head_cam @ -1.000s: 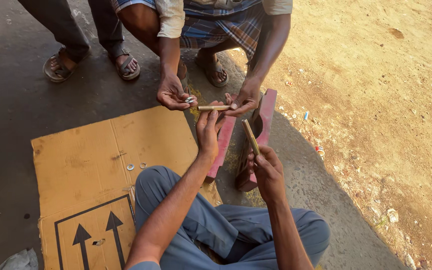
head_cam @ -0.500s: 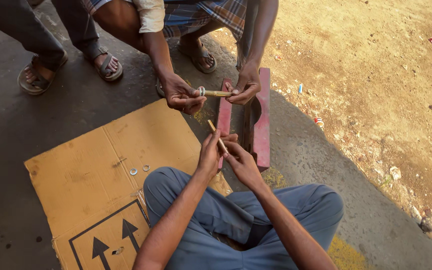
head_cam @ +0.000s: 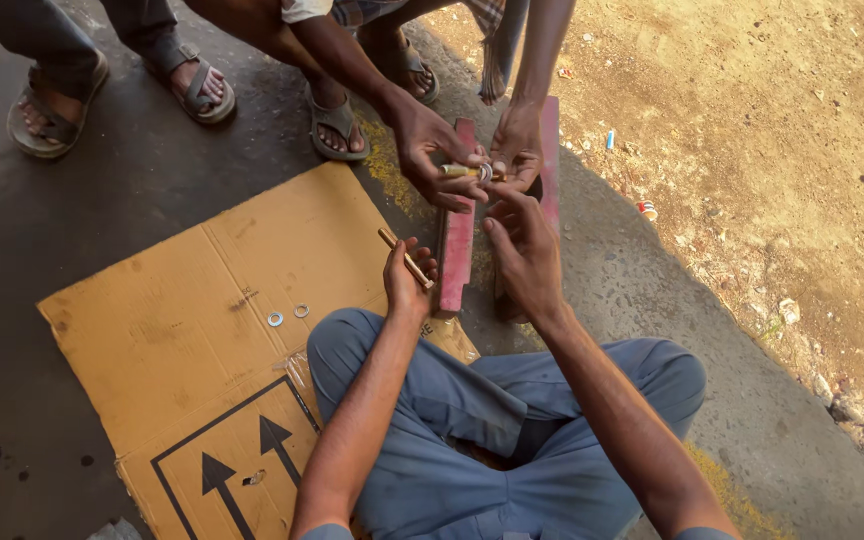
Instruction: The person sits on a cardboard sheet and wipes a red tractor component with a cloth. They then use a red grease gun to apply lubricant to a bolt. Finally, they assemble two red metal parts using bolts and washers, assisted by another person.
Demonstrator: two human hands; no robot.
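Dark concrete floor (head_cam: 72,220) under you, sandy ground (head_cam: 752,120) to the right; flattened cardboard sheet (head_cam: 182,330) with printed arrows spread at your left knee.

Left hand (head_cam: 404,275): your forearm rises from your lap, wrist bent back, fingers curled closed around a thin brass-coloured rod (head_cam: 407,258), which lies slanted across the palm with one end sticking out to the upper left.

Right hand (head_cam: 524,250): your arm reaches forward, palm turned left, fingers loosely spread and holding nothing, fingertips just below the co-worker's hands.

Co-worker's hands (head_cam: 472,150): both pinch a second short rod (head_cam: 457,170) held level, with a small ring at its right end.

Red bars (head_cam: 457,240): two, lying side by side on the floor between you and the co-worker, beneath all four hands.

Two washers (head_cam: 287,315): flat on the cardboard, left of your left hand, apart from it.
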